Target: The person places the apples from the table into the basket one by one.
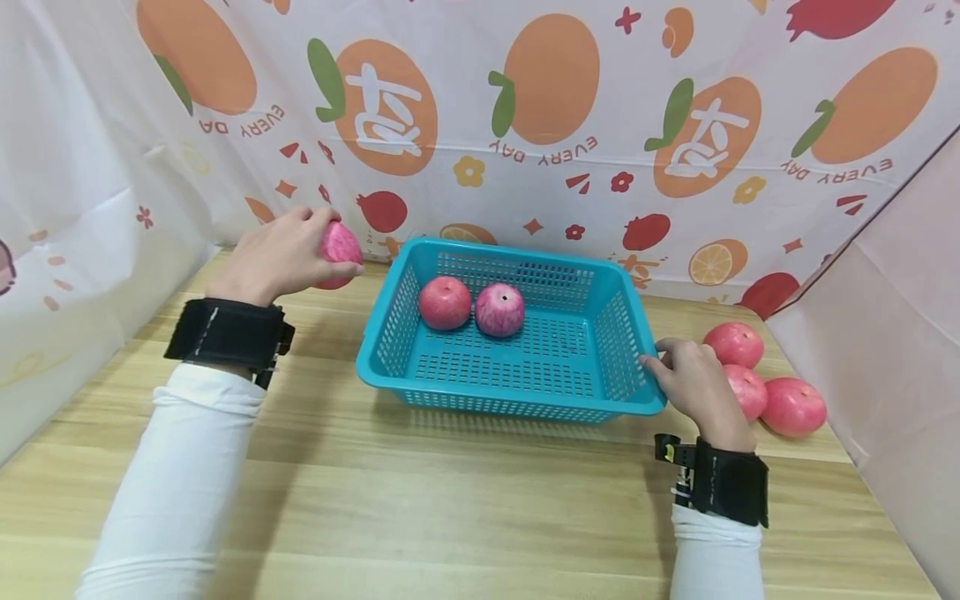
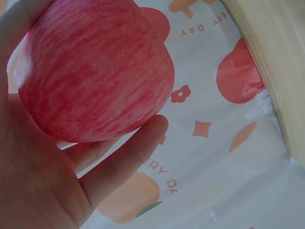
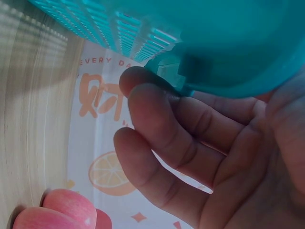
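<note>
My left hand (image 1: pixel 281 257) grips a red apple (image 1: pixel 341 247) above the table, left of the basket. In the left wrist view the streaked apple (image 2: pixel 97 69) fills the palm, fingers spread around it. My right hand (image 1: pixel 693 383) holds the right end of the blue-green plastic basket (image 1: pixel 510 400) by its rim. From below, the right wrist view shows curled fingers (image 3: pixel 162 124) under that rim. Inside the basket, toward its left, a red apple (image 1: pixel 445 302) and a darker, purplish streaked apple (image 1: pixel 500 310) sit side by side.
Right of the basket, beside my right hand, lie three more apples (image 1: pixel 795 407) on the wooden table (image 1: pixel 450 508). A white fruit-print sheet (image 1: pixel 465 108) rises behind the table, with pale sheeting at both sides.
</note>
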`<state>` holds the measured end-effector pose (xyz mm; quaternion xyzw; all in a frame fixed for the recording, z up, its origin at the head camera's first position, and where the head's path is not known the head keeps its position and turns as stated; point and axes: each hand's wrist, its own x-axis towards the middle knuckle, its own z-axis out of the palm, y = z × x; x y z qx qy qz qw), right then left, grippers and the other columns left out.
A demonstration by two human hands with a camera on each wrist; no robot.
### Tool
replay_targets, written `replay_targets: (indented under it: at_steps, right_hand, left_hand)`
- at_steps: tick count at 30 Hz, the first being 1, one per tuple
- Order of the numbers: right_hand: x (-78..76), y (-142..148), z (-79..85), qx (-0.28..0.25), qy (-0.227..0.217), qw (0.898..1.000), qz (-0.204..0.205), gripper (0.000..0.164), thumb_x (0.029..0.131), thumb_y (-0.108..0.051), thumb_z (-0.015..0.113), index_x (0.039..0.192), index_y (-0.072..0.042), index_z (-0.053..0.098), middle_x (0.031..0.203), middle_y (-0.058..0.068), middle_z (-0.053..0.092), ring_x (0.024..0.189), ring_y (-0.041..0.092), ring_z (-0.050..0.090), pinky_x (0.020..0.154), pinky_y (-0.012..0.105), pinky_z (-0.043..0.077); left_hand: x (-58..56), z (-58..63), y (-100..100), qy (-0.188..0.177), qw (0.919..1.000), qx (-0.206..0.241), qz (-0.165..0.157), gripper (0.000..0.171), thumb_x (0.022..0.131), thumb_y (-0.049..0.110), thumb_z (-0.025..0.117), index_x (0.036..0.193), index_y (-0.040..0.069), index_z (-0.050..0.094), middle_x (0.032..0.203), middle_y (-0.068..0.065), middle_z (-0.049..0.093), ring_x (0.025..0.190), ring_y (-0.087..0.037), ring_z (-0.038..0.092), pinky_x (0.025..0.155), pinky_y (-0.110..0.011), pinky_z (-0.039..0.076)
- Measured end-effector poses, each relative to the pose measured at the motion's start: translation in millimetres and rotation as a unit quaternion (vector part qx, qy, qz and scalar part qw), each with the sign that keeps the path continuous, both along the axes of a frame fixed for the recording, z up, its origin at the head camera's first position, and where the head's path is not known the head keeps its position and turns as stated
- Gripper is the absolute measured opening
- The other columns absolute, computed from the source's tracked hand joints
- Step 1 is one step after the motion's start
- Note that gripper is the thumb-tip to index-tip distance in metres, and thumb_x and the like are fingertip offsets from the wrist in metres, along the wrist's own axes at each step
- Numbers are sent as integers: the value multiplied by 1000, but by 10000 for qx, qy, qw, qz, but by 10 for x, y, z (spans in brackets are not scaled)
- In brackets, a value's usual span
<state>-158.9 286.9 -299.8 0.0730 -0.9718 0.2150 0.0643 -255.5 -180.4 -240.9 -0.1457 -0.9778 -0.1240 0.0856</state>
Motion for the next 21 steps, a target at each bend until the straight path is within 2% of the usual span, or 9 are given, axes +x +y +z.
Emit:
replay_targets:
  at_steps: [10,21]
  right_hand:
    - [-4,1,-7,-14,38,10000,-13,37,86,-16,60,108,13,54,80,23,64,62,23,61,60,42,55]
    - [-8,-2,-14,-4,106,9999,-34,36,86,-16,60,107,13,55,81,22,64,62,23,60,60,42,55]
  left_hand:
    - [-22,57,124,30,9999,101,-48,77,73,52,65,128,6,38,109,-22,45,89,-36,47,66,-55,51]
    - [-45,129,263,88,9999,-77,-110,79,73,56,62,128,6,37,108,-20,45,86,-35,47,66,-54,51]
